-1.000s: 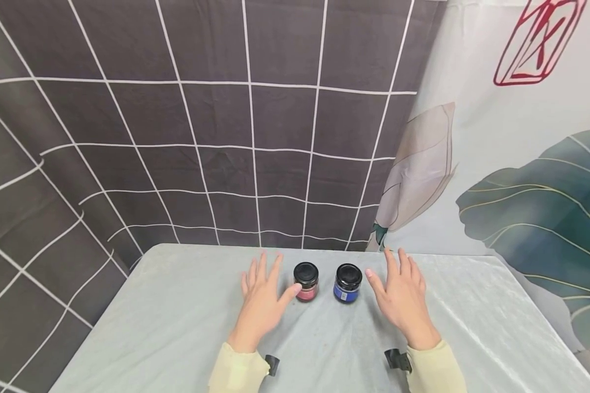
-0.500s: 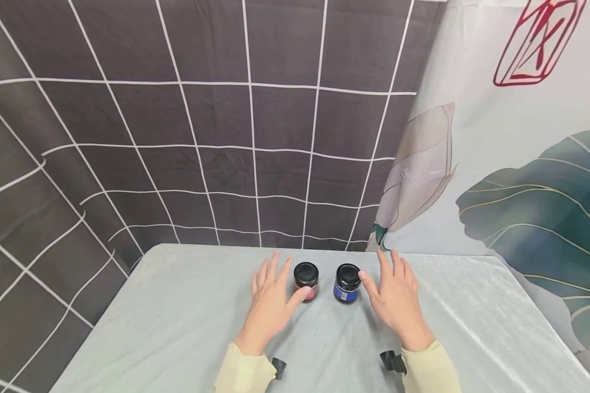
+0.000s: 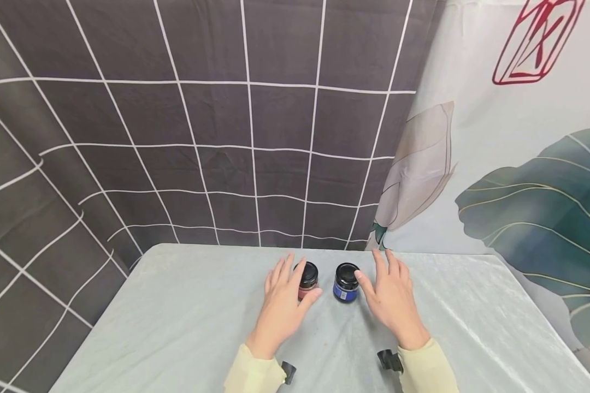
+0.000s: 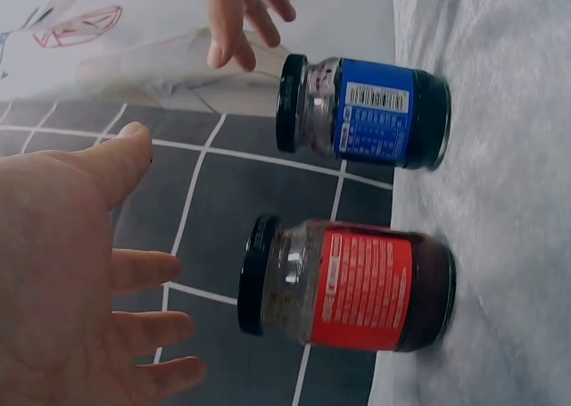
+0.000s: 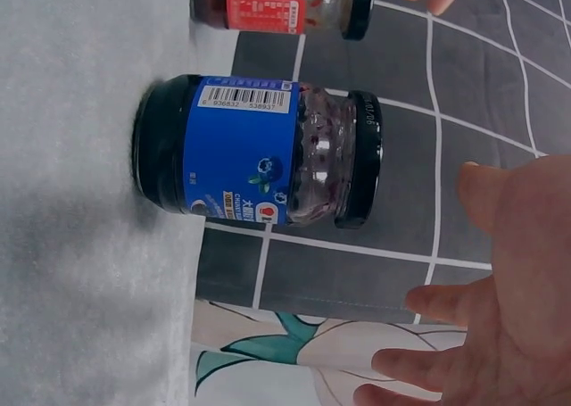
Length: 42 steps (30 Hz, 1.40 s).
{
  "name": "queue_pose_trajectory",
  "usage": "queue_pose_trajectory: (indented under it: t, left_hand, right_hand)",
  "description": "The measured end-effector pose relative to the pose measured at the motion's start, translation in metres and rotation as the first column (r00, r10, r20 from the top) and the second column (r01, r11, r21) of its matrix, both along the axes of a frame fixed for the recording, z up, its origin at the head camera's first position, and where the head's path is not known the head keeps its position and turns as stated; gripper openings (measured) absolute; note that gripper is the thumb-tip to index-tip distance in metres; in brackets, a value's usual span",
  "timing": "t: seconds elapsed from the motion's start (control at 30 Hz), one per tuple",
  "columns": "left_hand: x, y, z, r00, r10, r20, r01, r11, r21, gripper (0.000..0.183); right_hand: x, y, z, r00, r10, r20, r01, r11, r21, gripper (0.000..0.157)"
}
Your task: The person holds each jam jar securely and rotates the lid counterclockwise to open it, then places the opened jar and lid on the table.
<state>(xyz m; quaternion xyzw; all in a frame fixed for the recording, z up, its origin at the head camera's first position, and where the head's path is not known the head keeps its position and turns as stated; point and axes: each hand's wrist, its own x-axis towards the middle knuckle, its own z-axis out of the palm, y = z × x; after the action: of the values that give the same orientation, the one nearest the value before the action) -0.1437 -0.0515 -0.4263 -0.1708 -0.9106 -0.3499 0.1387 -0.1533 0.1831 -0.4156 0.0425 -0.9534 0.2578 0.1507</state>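
Note:
Two glass jars with black lids stand upright side by side on the cloth-covered table. The left one, a jar with a red label, is partly hidden in the head view by my left hand. That hand hovers at the jar's left with fingers spread, and the left wrist view shows a gap between them. A jam jar with a blue label, printed with blueberries, stands to the right. Beside it is my right hand, fingers extended; in the right wrist view its thumb is apart from the lid.
A pale grey velvety cloth covers the table. Behind it hangs a dark curtain with a white grid. At the right hangs a white curtain with leaf prints. Each sleeve cuff carries a small black device.
My left hand has moved right, now overlapping the red-labelled jar in view. My right hand has shifted slightly left toward the blue-labelled jar. Both jars stay in place.

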Motion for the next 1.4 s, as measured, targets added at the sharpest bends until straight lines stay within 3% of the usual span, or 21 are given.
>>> queue_pose_trajectory:
  t: [0.2, 0.57, 1.4]
  left_hand:
    - [0.000, 0.005, -0.001, 0.999, -0.011, -0.038, 0.011, 1.000, 0.001, 0.065]
    - [-0.002, 0.007, -0.007, 0.999, -0.002, -0.040, 0.004, 0.999, 0.042, 0.066]
    - [-0.022, 0.015, -0.048, 0.993, 0.057, 0.101, -0.078, 0.974, 0.212, 0.097]
  right_hand:
    - [0.000, -0.001, 0.000, 1.000, 0.000, -0.014, 0.000, 1.000, 0.003, 0.067]
    - [-0.002, -0.007, 0.000, 1.000, 0.010, -0.021, -0.010, 1.000, 0.001, 0.066]
    - [-0.005, -0.030, -0.007, 0.994, 0.059, -0.089, -0.055, 0.998, 0.039, 0.065]
